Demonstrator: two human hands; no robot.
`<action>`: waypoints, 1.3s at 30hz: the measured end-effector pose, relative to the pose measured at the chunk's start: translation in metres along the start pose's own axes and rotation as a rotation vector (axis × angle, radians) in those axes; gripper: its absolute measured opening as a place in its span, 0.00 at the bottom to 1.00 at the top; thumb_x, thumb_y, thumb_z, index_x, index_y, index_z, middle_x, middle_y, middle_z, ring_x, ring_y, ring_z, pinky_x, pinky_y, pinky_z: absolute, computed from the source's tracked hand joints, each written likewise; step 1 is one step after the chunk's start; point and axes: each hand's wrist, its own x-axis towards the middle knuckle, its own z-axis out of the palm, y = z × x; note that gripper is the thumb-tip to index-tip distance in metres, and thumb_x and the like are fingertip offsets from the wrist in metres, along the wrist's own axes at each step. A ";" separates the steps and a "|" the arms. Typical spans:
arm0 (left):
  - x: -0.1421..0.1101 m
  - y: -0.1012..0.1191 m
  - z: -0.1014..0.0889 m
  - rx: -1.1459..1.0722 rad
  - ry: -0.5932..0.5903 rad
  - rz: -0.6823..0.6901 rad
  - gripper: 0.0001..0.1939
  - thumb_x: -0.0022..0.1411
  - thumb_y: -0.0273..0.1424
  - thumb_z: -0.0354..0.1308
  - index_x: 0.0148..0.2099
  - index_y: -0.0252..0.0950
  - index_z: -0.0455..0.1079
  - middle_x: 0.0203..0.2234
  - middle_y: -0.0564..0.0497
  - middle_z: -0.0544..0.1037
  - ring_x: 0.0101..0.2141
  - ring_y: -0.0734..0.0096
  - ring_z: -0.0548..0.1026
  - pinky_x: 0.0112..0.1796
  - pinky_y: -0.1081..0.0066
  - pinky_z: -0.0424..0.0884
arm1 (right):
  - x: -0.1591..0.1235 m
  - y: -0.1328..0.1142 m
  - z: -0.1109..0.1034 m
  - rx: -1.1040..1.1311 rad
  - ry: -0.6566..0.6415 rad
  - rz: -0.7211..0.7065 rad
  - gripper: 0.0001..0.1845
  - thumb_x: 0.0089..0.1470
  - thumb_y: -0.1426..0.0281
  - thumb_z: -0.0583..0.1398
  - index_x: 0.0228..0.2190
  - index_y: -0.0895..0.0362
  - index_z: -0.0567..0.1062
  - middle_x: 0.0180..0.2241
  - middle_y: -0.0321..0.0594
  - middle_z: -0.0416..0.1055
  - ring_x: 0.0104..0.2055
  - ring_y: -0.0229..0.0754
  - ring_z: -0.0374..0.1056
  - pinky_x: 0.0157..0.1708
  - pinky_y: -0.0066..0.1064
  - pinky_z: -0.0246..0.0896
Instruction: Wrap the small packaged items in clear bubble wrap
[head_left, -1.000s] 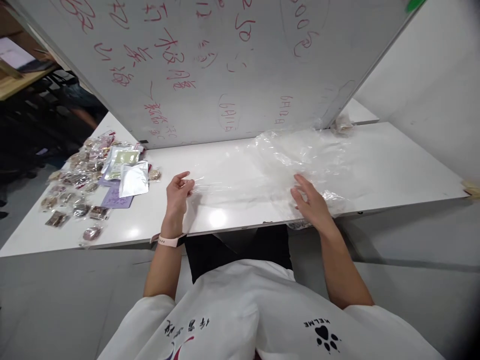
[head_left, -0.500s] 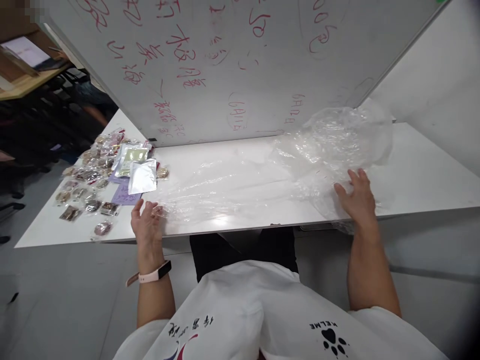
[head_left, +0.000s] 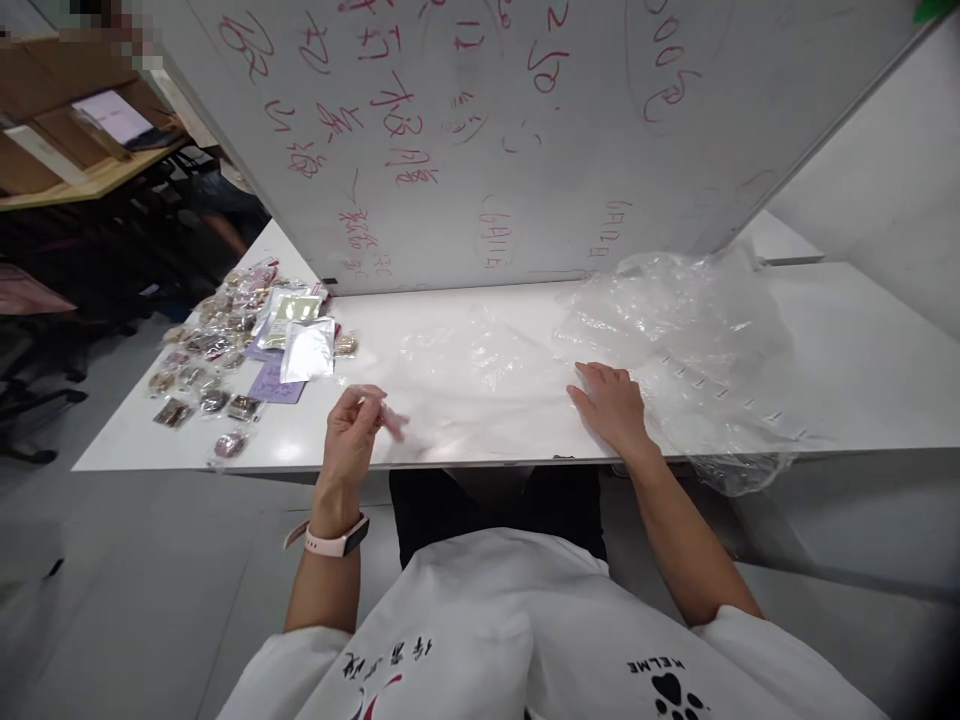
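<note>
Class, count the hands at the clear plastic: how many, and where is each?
2. The left hand is at the left end of the plastic, seemingly pinching it; the right hand, open, is left of its bulkiest part.

White table (head_left: 885, 380), long, glossy | across middle and right: clear plastic film (head_left: 682, 310), crumpled, sagging past near edge at right | at left: clustered small clear packets (head_left: 214, 400) with brown and pinkish contents; silver pouch (head_left: 307, 350), laid partly over green pouch (head_left: 294, 312) and purple card (head_left: 277, 385) | along far side: whiteboard (head_left: 555, 190), on its lower edge
</note>
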 end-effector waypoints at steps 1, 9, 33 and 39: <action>0.003 0.007 -0.003 0.005 0.026 -0.022 0.17 0.57 0.47 0.66 0.38 0.40 0.73 0.14 0.58 0.68 0.14 0.76 0.65 0.20 0.73 0.67 | 0.000 0.001 0.003 -0.023 0.010 0.011 0.25 0.64 0.58 0.49 0.57 0.52 0.71 0.56 0.48 0.69 0.55 0.59 0.64 0.50 0.52 0.64; -0.002 -0.007 -0.039 -0.116 0.190 -0.171 0.16 0.53 0.41 0.70 0.38 0.37 0.73 0.31 0.48 0.77 0.29 0.73 0.76 0.29 0.74 0.74 | -0.052 0.020 -0.026 -0.009 -0.155 0.058 0.22 0.63 0.58 0.50 0.51 0.52 0.75 0.44 0.47 0.73 0.35 0.49 0.74 0.31 0.38 0.67; 0.098 -0.037 -0.087 1.272 0.514 -0.235 0.41 0.55 0.38 0.65 0.67 0.27 0.56 0.60 0.28 0.66 0.62 0.37 0.60 0.59 0.44 0.58 | 0.088 -0.037 0.056 -0.015 -0.117 -0.228 0.32 0.68 0.55 0.38 0.66 0.52 0.60 0.71 0.42 0.48 0.72 0.49 0.43 0.66 0.52 0.46; 0.104 -0.040 -0.094 1.328 0.512 -0.346 0.57 0.49 0.45 0.69 0.71 0.28 0.44 0.63 0.23 0.59 0.64 0.28 0.55 0.57 0.36 0.54 | 0.088 -0.036 0.058 -0.004 -0.103 -0.239 0.33 0.68 0.55 0.38 0.65 0.53 0.61 0.70 0.43 0.49 0.72 0.50 0.44 0.66 0.52 0.46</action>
